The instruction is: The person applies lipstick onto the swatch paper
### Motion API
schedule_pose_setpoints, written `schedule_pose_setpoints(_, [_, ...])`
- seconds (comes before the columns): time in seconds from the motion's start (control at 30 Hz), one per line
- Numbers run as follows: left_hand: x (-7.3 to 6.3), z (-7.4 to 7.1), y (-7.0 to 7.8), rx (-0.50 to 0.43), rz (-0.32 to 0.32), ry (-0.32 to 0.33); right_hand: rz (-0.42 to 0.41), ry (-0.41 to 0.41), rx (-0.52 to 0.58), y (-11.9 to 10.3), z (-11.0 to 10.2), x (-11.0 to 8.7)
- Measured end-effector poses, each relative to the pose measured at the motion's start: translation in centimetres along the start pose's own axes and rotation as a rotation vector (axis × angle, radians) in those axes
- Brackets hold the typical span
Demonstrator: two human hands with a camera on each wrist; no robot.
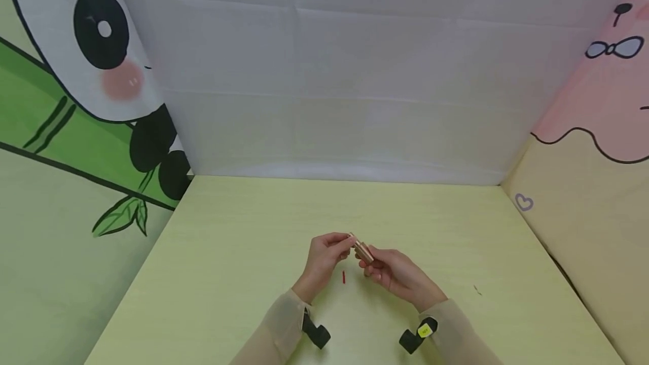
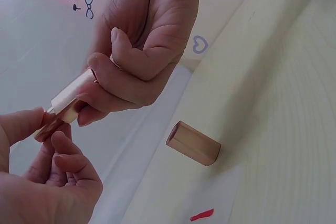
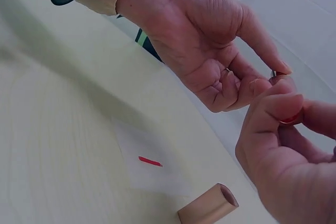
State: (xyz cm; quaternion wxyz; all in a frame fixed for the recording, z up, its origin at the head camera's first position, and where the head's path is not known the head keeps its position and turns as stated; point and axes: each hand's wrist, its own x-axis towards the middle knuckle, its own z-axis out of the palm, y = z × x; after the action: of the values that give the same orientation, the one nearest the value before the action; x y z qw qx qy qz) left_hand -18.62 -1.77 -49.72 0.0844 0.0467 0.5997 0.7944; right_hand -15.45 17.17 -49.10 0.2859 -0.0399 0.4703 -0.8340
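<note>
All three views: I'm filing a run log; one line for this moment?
left hand: pinches held tube, one end | right hand: grips other end | loose tube: on table | red mark: on sheet

White paper (image 3: pixel 152 176), copper tube (image 2: pixel 195 144), table (image 1: pixel 228 230)

Head view downward, wrist views close

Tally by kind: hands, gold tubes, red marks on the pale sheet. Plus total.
Hands: 2 (left hand, right hand)
Gold tubes: 2 (held tube, tube on the table)
Red mark: 1
Total: 5
</note>
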Motion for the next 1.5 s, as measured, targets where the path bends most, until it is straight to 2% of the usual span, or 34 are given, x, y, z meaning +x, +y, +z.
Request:
schedule_pose_setpoints(0.23, [0.1, 0.1, 0.0, -0.011, 0.010, 0.002, 0.008, 0.055, -0.011, -0.1, -0.1, 0.0])
schedule_pose_setpoints(0.4, [0.2, 0.0, -0.2, 0.018, 0.012, 0.014, -0.024, 0.140, -0.086, 0.0, -0.1, 0.1])
schedule_pose_setpoints(0.6, [0.2, 0.1, -0.4, 0.030, 0.015, 0.022, -0.089, 0.267, -0.289, 0.2, 0.5, 0.3])
schedule_pose_setpoints(0.8, [0.1, 0.3, -0.7, 0.048, 0.006, 0.044, -0.169, 0.330, -0.495, 0.3, 0.9, 0.3])
schedule_pose_setpoints(0.97, [0.1, 0.5, -0.8, 0.070, 0.000, 0.057, -0.298, 0.439, -0.661, 0.9, 1.1, 0.5])
schedule_pose_setpoints(1.07, [0.1, 0.4, -0.8, 0.067, 0.005, 0.060, -0.354, 0.473, -0.716, 1.1, 1.2, 0.7])
schedule_pose_setpoints(1.13, [0.1, 0.3, -0.7, 0.064, 0.012, 0.056, -0.337, 0.455, -0.684, 1.1, 1.1, 0.7])
schedule_pose_setpoints(1.2, [0.1, 0.2, -0.5, 0.053, 0.023, 0.046, -0.285, 0.407, -0.614, 1.0, 1.0, 0.7])
schedule_pose_setpoints(1.37, [0.2, 0.1, -0.5, -0.014, 0.041, 0.005, -0.109, 0.205, -0.303, 0.5, 0.7, 0.3])
schedule_pose_setpoints(1.5, [0.2, 0.2, -0.4, -0.075, 0.044, -0.021, -0.056, 0.096, -0.130, 0.2, 0.7, 0.1])
